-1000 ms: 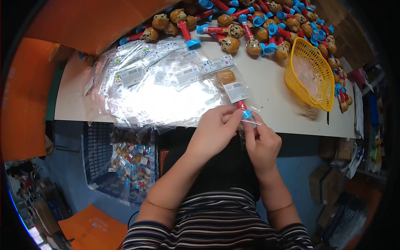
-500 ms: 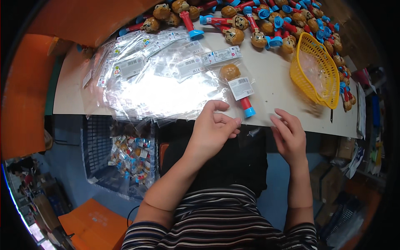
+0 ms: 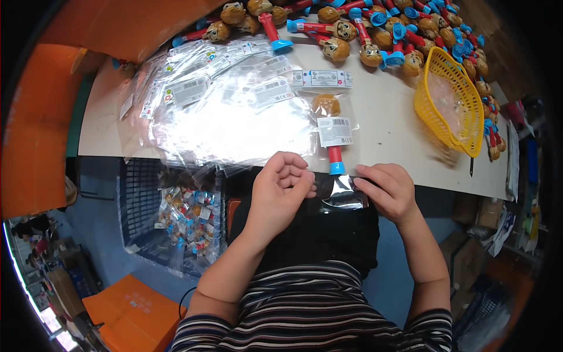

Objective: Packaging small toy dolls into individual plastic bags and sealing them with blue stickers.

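Note:
A clear plastic bag [image 3: 347,154] lies at the table's front edge, its shiny lower end hanging over the edge. Inside it is a toy figure with a brown head [image 3: 326,105], a red stem and a blue base [image 3: 336,168]. A white printed label [image 3: 335,131] covers the toy's middle. My left hand [image 3: 282,189] has its fingers curled and closed at the bag's lower left edge; clear film there is hard to see. My right hand [image 3: 388,190] pinches the bag's lower right edge between thumb and fingers.
Flat clear bags with printed headers [image 3: 234,126] are heaped at left on the table. Loose toy figures [image 3: 337,49] pile along the back and right. A yellow basket [image 3: 423,100] stands at right. Below, a blue crate [image 3: 132,205] holds packed toys [image 3: 185,220]. An orange box [image 3: 132,311] sits lower left.
The bagged toy has turned from a slant to nearly upright, its lower end shifting left. My right hand has moved left and closed on the bag's edge. My left hand has shifted slightly left and down.

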`<state>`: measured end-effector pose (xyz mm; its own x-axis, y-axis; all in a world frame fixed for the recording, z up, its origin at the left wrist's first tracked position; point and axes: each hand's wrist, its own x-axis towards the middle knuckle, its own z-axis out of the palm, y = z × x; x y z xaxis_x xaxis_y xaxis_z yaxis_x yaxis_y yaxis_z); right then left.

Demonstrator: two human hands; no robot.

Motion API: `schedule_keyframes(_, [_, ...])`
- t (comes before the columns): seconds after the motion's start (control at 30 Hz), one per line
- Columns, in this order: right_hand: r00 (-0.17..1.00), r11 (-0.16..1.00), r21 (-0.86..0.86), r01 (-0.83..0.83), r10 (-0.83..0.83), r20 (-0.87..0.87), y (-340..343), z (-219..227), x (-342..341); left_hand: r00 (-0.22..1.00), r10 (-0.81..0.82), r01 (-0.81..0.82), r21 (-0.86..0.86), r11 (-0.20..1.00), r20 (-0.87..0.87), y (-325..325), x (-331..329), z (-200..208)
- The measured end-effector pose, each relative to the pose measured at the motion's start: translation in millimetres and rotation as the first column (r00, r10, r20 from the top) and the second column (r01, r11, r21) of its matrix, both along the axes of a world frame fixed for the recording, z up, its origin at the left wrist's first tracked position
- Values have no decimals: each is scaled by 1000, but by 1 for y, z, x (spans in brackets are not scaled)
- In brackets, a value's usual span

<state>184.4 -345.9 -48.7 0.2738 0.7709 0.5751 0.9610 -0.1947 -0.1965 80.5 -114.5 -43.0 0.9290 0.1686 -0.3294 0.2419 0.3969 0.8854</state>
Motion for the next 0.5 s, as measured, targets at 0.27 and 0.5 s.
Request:
schedule_keyframes(0.27, [1000,1000,19,12,-12,13,2,-1,-2,991,111,-129,397,909,69,9,12,24])
schedule_keyframes(0.5, [1000,1000,27,11,-11,-1,-1,-3,-4,993,112,-89,383,919,-40,44,95,30])
